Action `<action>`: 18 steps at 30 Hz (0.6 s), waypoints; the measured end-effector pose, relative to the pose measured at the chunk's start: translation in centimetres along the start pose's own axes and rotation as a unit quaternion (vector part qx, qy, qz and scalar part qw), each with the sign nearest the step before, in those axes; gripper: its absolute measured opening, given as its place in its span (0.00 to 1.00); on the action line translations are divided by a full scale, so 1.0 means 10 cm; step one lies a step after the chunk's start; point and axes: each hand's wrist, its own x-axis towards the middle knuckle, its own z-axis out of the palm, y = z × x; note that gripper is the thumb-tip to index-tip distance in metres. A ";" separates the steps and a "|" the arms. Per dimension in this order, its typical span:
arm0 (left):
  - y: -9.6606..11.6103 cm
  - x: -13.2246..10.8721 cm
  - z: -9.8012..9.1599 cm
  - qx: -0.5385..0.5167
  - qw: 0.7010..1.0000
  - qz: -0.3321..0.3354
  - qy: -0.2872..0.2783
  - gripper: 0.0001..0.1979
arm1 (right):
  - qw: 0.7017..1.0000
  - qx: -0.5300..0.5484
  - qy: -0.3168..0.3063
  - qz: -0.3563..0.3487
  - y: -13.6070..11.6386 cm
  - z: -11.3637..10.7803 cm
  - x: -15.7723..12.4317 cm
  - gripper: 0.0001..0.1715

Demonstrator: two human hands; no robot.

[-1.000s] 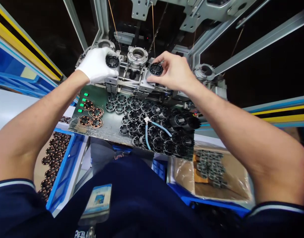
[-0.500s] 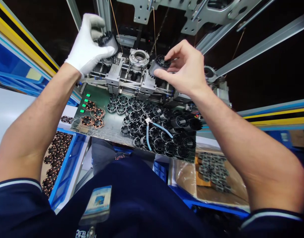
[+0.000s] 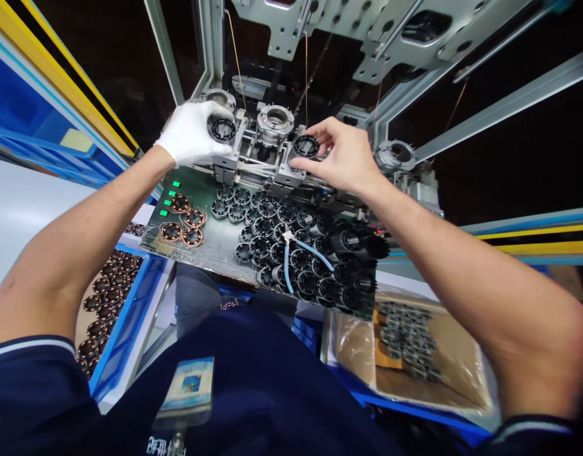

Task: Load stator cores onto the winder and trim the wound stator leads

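Observation:
My left hand (image 3: 191,133), in a white glove, is closed around a motor stator core (image 3: 222,130) with a black slotted end. It is in front of the leftmost round clamp (image 3: 219,98) of the winding machine. My bare right hand (image 3: 341,155) pinches a second stator core (image 3: 306,146) between thumb and fingers, close to the machine's metal block. Between the hands, a ring-shaped clamp (image 3: 275,119) stands with its round opening bare. Several unwound stator cores (image 3: 263,227) cover the green board (image 3: 220,244) below, and blue-handled cutters (image 3: 288,253) lie across them.
Copper-wound stators (image 3: 192,236) sit on the board's left part, with more in a blue crate (image 3: 130,316) below. A lined box (image 3: 358,342) holds grey cores at right. Another clamp (image 3: 395,154) is beyond my right wrist. Thin copper wires (image 3: 306,76) hang from above.
My left hand has come down and towards me with its core, uncovering the leftmost clamp. My right hand, still holding its core, is slightly lower. The camera view has shifted a little.

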 end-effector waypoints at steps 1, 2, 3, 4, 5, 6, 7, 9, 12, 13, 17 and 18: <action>-0.01 0.02 -0.01 0.004 1.000 -0.004 0.004 0.42 | 1.000 -0.006 0.010 -0.009 0.00 0.00 0.00 0.42; -0.01 0.03 -0.02 0.008 1.000 -0.013 0.013 0.43 | 1.000 -0.011 0.021 -0.015 0.00 0.01 0.01 0.42; 0.00 0.03 -0.02 0.013 0.999 -0.027 0.013 0.46 | 0.999 -0.016 0.025 -0.016 -0.01 0.01 0.02 0.41; 0.01 0.02 -0.01 0.019 0.999 -0.040 -0.002 0.48 | 0.999 -0.025 0.020 -0.016 -0.02 0.02 0.04 0.41; 0.04 0.03 -0.02 0.026 0.999 -0.042 -0.020 0.49 | 0.999 -0.037 0.009 -0.016 -0.04 0.02 0.07 0.40; 0.07 0.05 -0.03 0.033 0.999 -0.030 -0.031 0.48 | 0.999 -0.050 -0.003 -0.019 -0.07 0.02 0.12 0.38; 0.10 0.10 -0.06 0.042 0.999 -0.012 -0.031 0.46 | 0.998 -0.061 -0.010 -0.025 -0.11 0.02 0.20 0.37; 0.18 0.30 -0.16 0.060 0.998 0.010 0.004 0.47 | 0.995 -0.089 -0.001 -0.032 -0.22 0.02 0.40 0.36; 0.24 0.78 -0.33 0.084 0.995 -0.058 0.008 0.51 | 0.985 -0.167 0.031 -0.021 -0.39 0.08 0.77 0.35; 0.22 0.93 -0.37 0.087 0.993 -0.077 -0.001 0.48 | 0.980 -0.195 0.036 -0.015 -0.44 0.11 0.87 0.35; 0.01 1.27 -0.44 0.096 0.993 -0.064 -0.036 0.40 | 0.967 -0.256 -0.003 0.012 -0.53 0.24 1.15 0.34; -0.05 1.27 -0.45 0.112 0.991 -0.052 -0.052 0.43 | 0.963 -0.267 -0.022 0.017 -0.54 0.25 1.18 0.33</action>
